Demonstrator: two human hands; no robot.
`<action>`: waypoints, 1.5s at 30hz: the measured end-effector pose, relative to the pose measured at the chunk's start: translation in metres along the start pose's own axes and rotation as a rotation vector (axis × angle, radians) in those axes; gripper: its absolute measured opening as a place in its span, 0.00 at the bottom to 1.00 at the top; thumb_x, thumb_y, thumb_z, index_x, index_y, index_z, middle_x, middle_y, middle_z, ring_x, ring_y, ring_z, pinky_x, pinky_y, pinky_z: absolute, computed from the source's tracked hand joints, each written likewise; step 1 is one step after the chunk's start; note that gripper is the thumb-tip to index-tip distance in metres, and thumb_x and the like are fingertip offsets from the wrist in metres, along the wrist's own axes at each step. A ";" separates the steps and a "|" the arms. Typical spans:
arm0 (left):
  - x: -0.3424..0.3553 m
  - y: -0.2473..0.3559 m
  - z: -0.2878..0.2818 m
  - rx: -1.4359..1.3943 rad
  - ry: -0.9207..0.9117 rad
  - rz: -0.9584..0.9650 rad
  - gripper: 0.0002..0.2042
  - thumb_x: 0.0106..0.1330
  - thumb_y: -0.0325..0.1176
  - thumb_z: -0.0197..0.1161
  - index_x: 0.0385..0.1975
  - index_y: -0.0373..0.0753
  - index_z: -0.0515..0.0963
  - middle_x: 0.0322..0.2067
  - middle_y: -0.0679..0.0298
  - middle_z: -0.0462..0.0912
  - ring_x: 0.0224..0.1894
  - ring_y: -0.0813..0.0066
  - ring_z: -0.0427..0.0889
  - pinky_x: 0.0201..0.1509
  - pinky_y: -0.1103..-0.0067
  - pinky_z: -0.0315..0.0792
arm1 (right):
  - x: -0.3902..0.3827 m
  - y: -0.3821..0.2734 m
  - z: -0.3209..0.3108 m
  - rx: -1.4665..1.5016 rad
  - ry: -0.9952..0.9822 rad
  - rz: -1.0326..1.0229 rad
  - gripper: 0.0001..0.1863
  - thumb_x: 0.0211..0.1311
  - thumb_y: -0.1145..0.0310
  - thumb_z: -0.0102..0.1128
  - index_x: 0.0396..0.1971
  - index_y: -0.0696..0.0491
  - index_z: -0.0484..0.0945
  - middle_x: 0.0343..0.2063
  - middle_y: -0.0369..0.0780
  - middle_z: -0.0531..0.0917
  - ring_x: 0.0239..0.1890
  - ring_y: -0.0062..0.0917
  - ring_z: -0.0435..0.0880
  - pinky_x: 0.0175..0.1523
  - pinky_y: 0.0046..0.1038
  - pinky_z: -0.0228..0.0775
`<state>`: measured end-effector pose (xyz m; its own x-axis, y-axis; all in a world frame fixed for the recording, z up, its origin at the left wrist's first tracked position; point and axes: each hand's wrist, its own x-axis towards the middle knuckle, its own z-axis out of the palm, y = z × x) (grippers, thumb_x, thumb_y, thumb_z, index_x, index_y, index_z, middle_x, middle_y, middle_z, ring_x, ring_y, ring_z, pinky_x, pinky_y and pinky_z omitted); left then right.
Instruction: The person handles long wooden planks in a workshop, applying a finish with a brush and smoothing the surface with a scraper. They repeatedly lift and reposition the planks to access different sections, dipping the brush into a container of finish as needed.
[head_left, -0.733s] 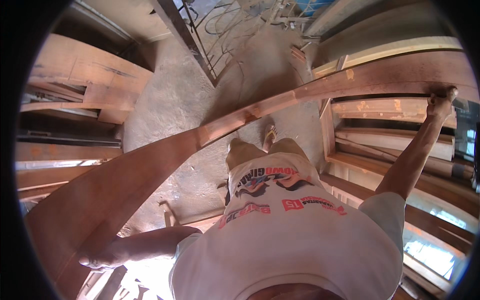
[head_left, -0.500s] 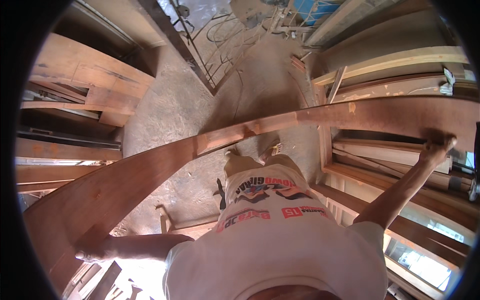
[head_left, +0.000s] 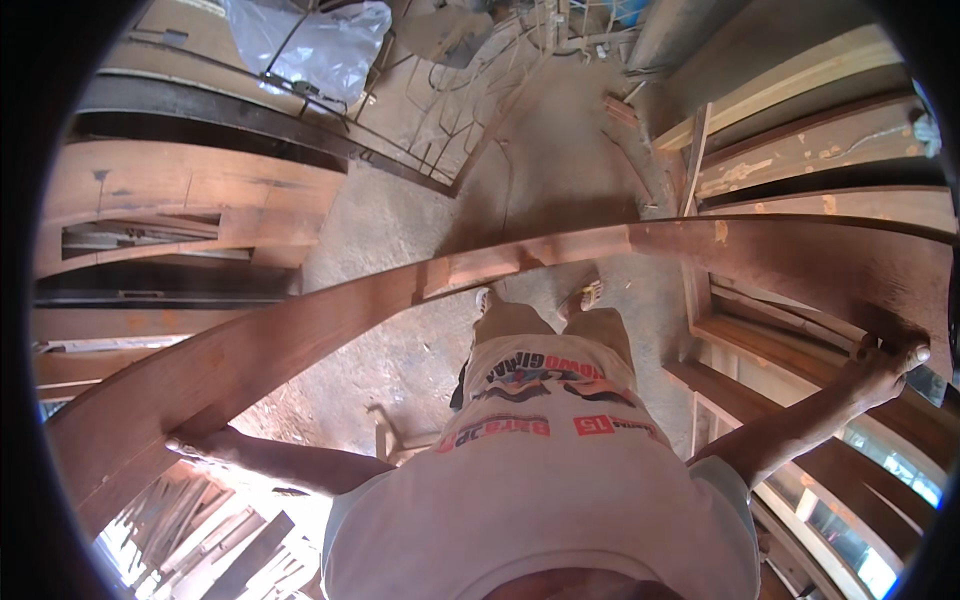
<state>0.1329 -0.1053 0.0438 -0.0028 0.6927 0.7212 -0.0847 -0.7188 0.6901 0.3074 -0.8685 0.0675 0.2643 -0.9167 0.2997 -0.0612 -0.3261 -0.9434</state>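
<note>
A long reddish-brown wooden board (head_left: pixel 300 345) spans the view in front of my body, from the lower left to the far right. It looks bowed through the lens, and its middle stretch appears narrower than its ends. My left hand (head_left: pixel 205 447) is closed on the near edge of the board toward its left end. Far out to the right, my right hand (head_left: pixel 900 358) grips the near edge near the other end. Part of the fingers of both hands is hidden or in shadow. The board is held off the floor, above my feet.
Wooden panels and frames (head_left: pixel 190 190) are stacked at the left. More timber frames (head_left: pixel 770 345) lean along the right side. A dark metal bar frame (head_left: pixel 400 170) and clear plastic sheeting (head_left: pixel 310 50) lie ahead. Offcuts (head_left: pixel 220 545) are heaped at the lower left.
My view has swung left, so the surroundings have shifted right. In the picture, the board's left end and my left hand sit higher, while my right hand sits lower. Both grips stay on the board.
</note>
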 end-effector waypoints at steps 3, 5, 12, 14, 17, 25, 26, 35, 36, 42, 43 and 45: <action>0.008 -0.007 -0.001 -0.060 0.015 -0.046 0.40 0.66 0.56 0.69 0.61 0.21 0.70 0.62 0.38 0.72 0.59 0.47 0.79 0.62 0.52 0.80 | -0.007 -0.008 -0.013 -0.041 -0.108 -0.032 0.41 0.69 0.33 0.57 0.43 0.66 0.81 0.29 0.43 0.81 0.21 0.23 0.71 0.21 0.24 0.55; 0.002 -0.005 0.012 -0.101 0.021 -0.006 0.41 0.66 0.57 0.68 0.61 0.21 0.70 0.61 0.38 0.73 0.59 0.47 0.79 0.61 0.52 0.81 | -0.002 -0.005 -0.019 -0.019 -0.101 -0.018 0.42 0.68 0.33 0.58 0.44 0.66 0.81 0.32 0.43 0.82 0.22 0.22 0.71 0.22 0.23 0.56; -0.009 0.006 0.047 -0.021 0.014 -0.095 0.43 0.65 0.65 0.65 0.58 0.22 0.71 0.57 0.37 0.75 0.56 0.50 0.82 0.56 0.55 0.86 | 0.023 0.014 -0.015 -0.017 -0.067 0.093 0.47 0.65 0.29 0.58 0.57 0.64 0.78 0.43 0.47 0.82 0.27 0.26 0.75 0.25 0.25 0.64; -0.005 -0.002 0.046 0.004 -0.023 -0.165 0.44 0.65 0.65 0.64 0.58 0.21 0.72 0.56 0.37 0.76 0.54 0.50 0.83 0.55 0.58 0.87 | 0.021 0.013 -0.011 -0.038 -0.018 0.077 0.47 0.66 0.29 0.58 0.58 0.64 0.77 0.44 0.48 0.82 0.27 0.27 0.75 0.25 0.25 0.65; -0.004 -0.008 0.042 0.031 -0.038 -0.174 0.47 0.64 0.67 0.64 0.61 0.21 0.69 0.57 0.37 0.74 0.56 0.49 0.82 0.56 0.58 0.86 | 0.034 0.022 0.004 -0.015 -0.004 0.026 0.48 0.65 0.31 0.60 0.58 0.68 0.75 0.44 0.51 0.80 0.23 0.29 0.75 0.26 0.28 0.69; -0.004 -0.014 0.035 0.049 -0.096 -0.218 0.52 0.64 0.73 0.58 0.70 0.27 0.60 0.63 0.39 0.69 0.62 0.46 0.76 0.59 0.56 0.82 | 0.049 0.044 -0.005 -0.064 0.038 0.000 0.49 0.58 0.27 0.65 0.47 0.69 0.82 0.38 0.48 0.85 0.24 0.29 0.78 0.23 0.29 0.67; 0.003 -0.023 0.030 0.055 -0.108 -0.205 0.53 0.65 0.74 0.56 0.71 0.27 0.59 0.64 0.40 0.68 0.64 0.47 0.75 0.60 0.55 0.81 | 0.046 0.046 -0.005 -0.077 0.094 0.013 0.49 0.58 0.27 0.64 0.48 0.68 0.83 0.39 0.48 0.85 0.27 0.31 0.79 0.25 0.30 0.69; 0.063 -0.089 0.035 -0.557 -0.923 -0.452 0.57 0.62 0.81 0.48 0.76 0.34 0.53 0.76 0.48 0.57 0.75 0.54 0.61 0.78 0.57 0.58 | 0.040 0.051 -0.008 -0.084 0.086 -0.023 0.54 0.56 0.24 0.63 0.56 0.68 0.79 0.36 0.49 0.84 0.19 0.24 0.73 0.21 0.26 0.61; 0.069 -0.093 0.056 -0.240 -0.878 -0.418 0.56 0.62 0.80 0.48 0.77 0.35 0.53 0.75 0.48 0.58 0.76 0.54 0.61 0.78 0.57 0.57 | 0.034 0.044 0.004 -0.051 0.073 0.022 0.53 0.56 0.24 0.63 0.57 0.65 0.79 0.35 0.49 0.84 0.16 0.22 0.68 0.19 0.27 0.55; 0.080 -0.093 0.230 -0.597 -1.371 -0.531 0.39 0.76 0.61 0.52 0.76 0.37 0.58 0.70 0.45 0.67 0.74 0.51 0.64 0.77 0.59 0.59 | 0.050 0.048 0.012 -0.019 0.039 -0.014 0.53 0.61 0.24 0.58 0.59 0.67 0.78 0.47 0.52 0.87 0.44 0.35 0.85 0.48 0.33 0.77; 0.074 -0.072 0.248 -0.452 -1.376 -0.418 0.41 0.74 0.59 0.56 0.76 0.35 0.57 0.70 0.44 0.67 0.74 0.51 0.64 0.75 0.59 0.61 | 0.055 0.050 0.014 -0.019 0.020 -0.031 0.56 0.60 0.23 0.57 0.56 0.71 0.79 0.48 0.54 0.86 0.49 0.38 0.85 0.54 0.36 0.76; 0.059 -0.061 0.284 -0.496 -1.427 -0.174 0.41 0.71 0.52 0.66 0.76 0.35 0.58 0.69 0.46 0.69 0.73 0.57 0.66 0.73 0.60 0.66 | 0.073 0.062 0.007 -0.148 0.091 -0.023 0.58 0.59 0.22 0.57 0.55 0.75 0.77 0.47 0.56 0.86 0.48 0.38 0.85 0.55 0.36 0.75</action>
<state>0.4206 -0.0369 0.0615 0.9538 -0.0798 0.2898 -0.2992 -0.3438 0.8901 0.3298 -0.9542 0.0296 0.1794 -0.9234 0.3392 -0.1991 -0.3717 -0.9067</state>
